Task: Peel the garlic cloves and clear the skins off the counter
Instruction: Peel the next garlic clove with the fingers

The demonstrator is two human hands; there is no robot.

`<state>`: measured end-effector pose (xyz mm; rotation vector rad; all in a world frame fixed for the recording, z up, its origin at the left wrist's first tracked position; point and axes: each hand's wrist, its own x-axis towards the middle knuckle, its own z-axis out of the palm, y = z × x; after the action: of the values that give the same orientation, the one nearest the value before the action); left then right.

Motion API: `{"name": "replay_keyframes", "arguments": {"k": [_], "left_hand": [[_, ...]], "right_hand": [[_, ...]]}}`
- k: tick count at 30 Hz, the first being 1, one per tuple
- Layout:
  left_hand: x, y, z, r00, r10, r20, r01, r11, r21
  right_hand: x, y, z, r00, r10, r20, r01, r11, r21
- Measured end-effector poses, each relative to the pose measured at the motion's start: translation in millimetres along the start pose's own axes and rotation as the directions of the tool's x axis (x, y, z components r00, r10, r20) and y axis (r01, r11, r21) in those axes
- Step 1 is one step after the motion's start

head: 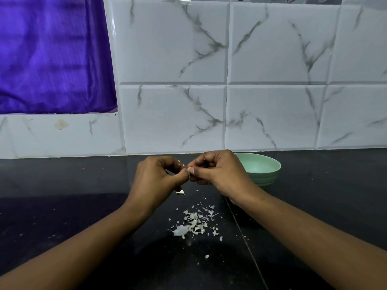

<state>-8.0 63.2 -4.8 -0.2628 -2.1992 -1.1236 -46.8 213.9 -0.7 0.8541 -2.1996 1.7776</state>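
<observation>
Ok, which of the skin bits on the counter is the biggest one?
The pale rounded piece at the near-left edge of the pile of skins. Everything else around it is thin slivers and tiny flecks.

Two bare forearms, left hand point(156, 176), right hand point(219, 174); short nails; arms uncovered to frame edge.

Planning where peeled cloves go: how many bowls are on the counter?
1. A pale green round bowl sits at the back of the black counter near the white tiled wall, just behind the right hand, which covers its left edge. No other bowl shows.
</observation>
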Motion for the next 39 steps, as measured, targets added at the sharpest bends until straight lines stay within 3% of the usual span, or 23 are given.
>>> {"name": "replay_keyframes", "arguments": {"k": [4,8,12,14,18,26,32,39], "left_hand": [[2.4,-2.9,0.9,0.992,-0.119,0.038,0.123,0.985,-0.121],[3.3,-3.0,2.9,0.940,-0.288,0.184,0.336,0.872,-0.355],[4.2,-1.0,5.5,0.904,-0.349,0.247,0.427,0.776,-0.464],[4.1,-0.7,4.6,0.904,-0.343,0.254,0.426,0.766,-0.482],[5.0,-2.9,2.1,0.935,-0.290,0.205,0.351,0.840,-0.414],[5.8,-6.2,-1.0,0.963,-0.188,0.192,0.240,0.925,-0.296],[6.3,-7.4,-0.5,0.965,-0.184,0.188,0.235,0.924,-0.302],[5.9,-8.0,0.2,0.965,-0.186,0.185,0.239,0.915,-0.325]], "right_hand": [[-0.7,-1.9,-0.6,0.997,0.069,0.035,-0.073,0.993,0.096],[-1.4,-3.0,-3.9,0.980,0.162,0.114,-0.181,0.964,0.194],[-1.1,-3.0,-4.4,0.968,0.204,0.145,-0.237,0.932,0.274],[-0.8,-2.7,-4.7,0.969,0.197,0.147,-0.232,0.930,0.286],[-1.3,-2.2,-3.5,0.982,0.152,0.116,-0.177,0.954,0.242],[-1.9,-1.3,1.0,1.000,0.012,0.015,-0.012,0.999,-0.040],[-0.8,-0.5,0.0,0.999,0.028,0.030,-0.027,1.000,-0.010],[0.3,0.5,-1.9,0.992,0.100,0.072,-0.110,0.981,0.158]]}}
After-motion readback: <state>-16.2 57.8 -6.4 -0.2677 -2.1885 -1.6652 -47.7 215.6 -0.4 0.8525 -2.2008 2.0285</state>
